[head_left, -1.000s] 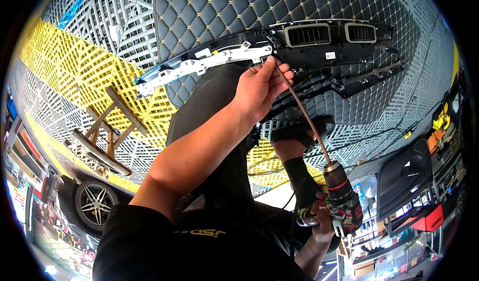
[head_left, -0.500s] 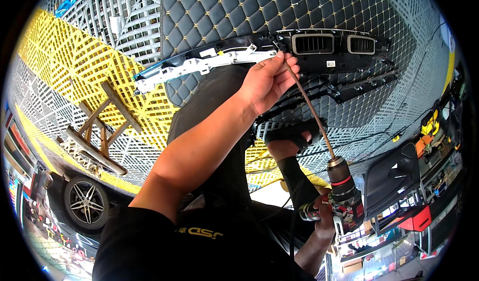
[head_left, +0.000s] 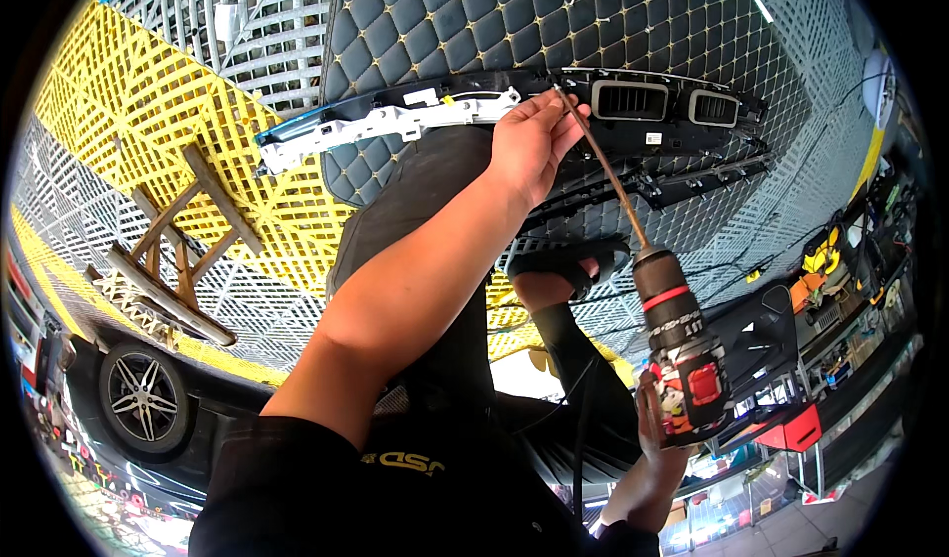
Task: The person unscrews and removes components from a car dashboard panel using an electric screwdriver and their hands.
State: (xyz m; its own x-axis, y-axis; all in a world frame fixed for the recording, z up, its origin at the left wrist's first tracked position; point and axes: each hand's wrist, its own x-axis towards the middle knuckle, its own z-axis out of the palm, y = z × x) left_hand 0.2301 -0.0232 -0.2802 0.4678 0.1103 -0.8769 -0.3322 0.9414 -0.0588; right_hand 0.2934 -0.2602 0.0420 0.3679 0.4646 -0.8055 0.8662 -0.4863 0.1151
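A long thin bit (head_left: 611,176) runs from the chuck of a black and red cordless drill (head_left: 682,349) up to a dark car dashboard trim panel (head_left: 618,132). My right hand (head_left: 654,424) is wrapped round the drill's grip, low on the right. Near the bit's far tip, the thumb and fingers of my left hand (head_left: 539,137) pinch round the bit, close to the panel. Whatever the tip touches is too small to make out. A white plastic strip (head_left: 395,120) lies along the panel's left part, and two framed air vents (head_left: 631,100) sit in its right part.
Under the panel is a black quilted mat (head_left: 455,23). More dark trim strips (head_left: 682,181) lie nearer me. A wooden stand (head_left: 183,226) is at the left, with a car wheel (head_left: 145,399) below it. My sandalled foot (head_left: 568,270) and cables lie between me and the mat.
My right hand has swung the drill a little up and tipped it, so its top faces me more. The left hand stays at the bit's tip. The whole view has shifted slightly.
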